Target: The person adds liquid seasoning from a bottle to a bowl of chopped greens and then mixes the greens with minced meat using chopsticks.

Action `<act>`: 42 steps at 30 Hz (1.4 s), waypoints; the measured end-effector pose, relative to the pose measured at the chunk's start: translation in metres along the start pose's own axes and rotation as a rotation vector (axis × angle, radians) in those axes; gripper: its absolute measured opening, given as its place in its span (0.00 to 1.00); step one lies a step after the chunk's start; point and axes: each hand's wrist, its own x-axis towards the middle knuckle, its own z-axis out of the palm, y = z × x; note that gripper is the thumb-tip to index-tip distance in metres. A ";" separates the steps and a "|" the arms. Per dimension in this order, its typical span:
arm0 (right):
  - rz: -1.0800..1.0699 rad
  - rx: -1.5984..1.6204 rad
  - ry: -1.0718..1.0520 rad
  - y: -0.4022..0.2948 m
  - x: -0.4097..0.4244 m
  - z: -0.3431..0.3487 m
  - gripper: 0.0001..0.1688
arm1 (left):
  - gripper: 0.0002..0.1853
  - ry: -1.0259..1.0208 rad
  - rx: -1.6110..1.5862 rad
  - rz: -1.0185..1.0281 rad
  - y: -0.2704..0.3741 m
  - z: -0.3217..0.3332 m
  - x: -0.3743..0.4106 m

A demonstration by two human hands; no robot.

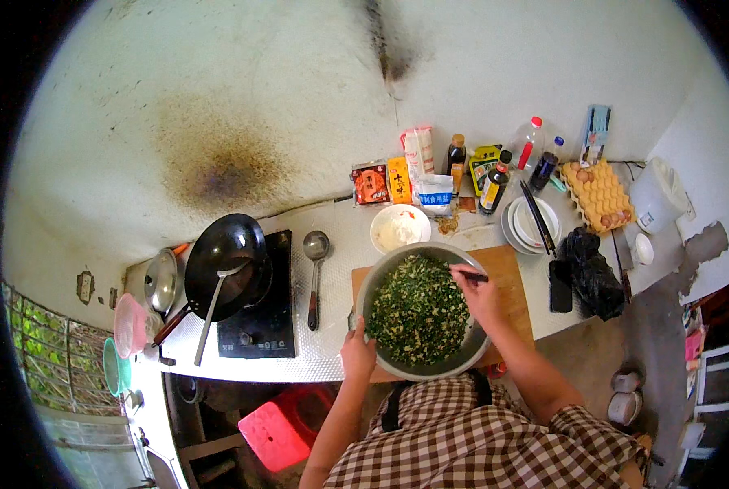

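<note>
A large metal basin (pixel 375 272) stands before me on a wooden cutting board (pixel 511 290), full of chopped greens (pixel 419 312) mixed with small pale bits. My left hand (pixel 358 354) grips the basin's left rim near its handle. Over the right side of the basin, my right hand (pixel 475 296) holds a dark utensil (pixel 474 276); only a short part of it shows, so its kind is unclear. Just behind the basin sits a white bowl (pixel 400 229) with pale contents.
To the left, a black wok (pixel 224 263) holding a spatula (pixel 212 312) rests on an induction cooktop (pixel 260 336). A ladle (pixel 315 275) lies beside it. Seasoning bottles (pixel 494 183), stacked plates (pixel 535 220) with chopsticks (pixel 538 217), an egg tray (pixel 596 192) and a black plastic bag (pixel 590 275) occupy the right.
</note>
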 end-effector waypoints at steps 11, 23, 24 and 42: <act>0.337 0.214 -0.356 0.034 -0.019 0.040 0.10 | 0.40 0.023 -0.008 0.074 -0.011 0.007 0.002; 0.170 0.216 0.163 0.045 0.006 -0.014 0.10 | 0.40 0.006 0.025 0.065 -0.004 0.004 0.001; 0.229 0.240 0.118 0.045 -0.001 -0.005 0.10 | 0.40 0.005 0.024 0.068 -0.003 0.003 0.001; -0.206 -0.225 -0.503 -0.028 -0.072 -0.007 0.09 | 0.39 0.038 0.003 0.099 -0.006 0.004 0.001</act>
